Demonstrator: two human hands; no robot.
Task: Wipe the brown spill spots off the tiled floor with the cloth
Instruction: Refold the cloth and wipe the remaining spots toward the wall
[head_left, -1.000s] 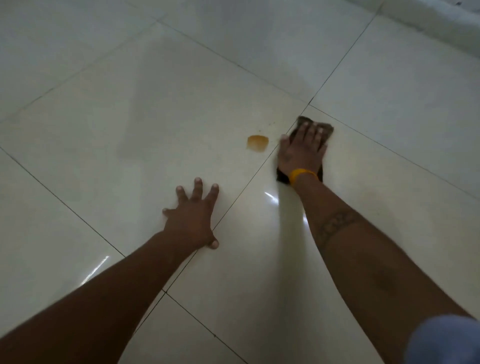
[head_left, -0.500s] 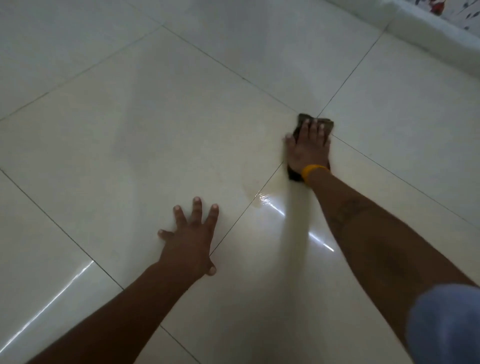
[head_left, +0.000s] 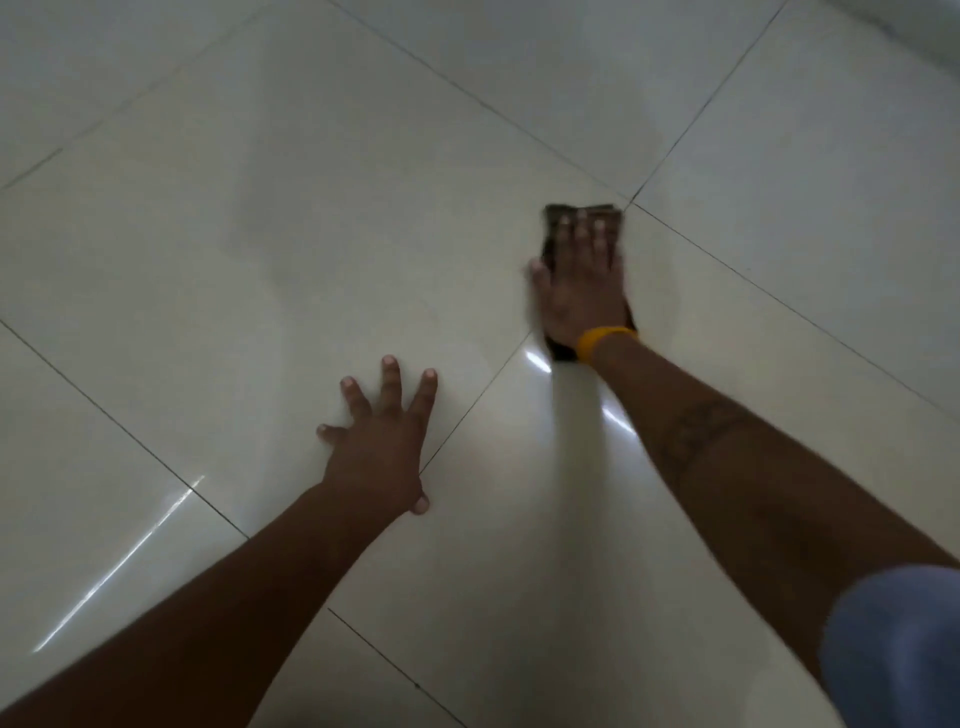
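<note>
Dk brown cloth (head_left: 582, 212), yellow wristband (head_left: 602, 340)

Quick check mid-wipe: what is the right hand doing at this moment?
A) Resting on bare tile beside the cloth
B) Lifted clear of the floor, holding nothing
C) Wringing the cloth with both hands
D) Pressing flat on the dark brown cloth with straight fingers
D: the right hand lies flat on the dark brown cloth, fingers straight, while the left hand rests spread on the glossy pale tiled floor.
</note>
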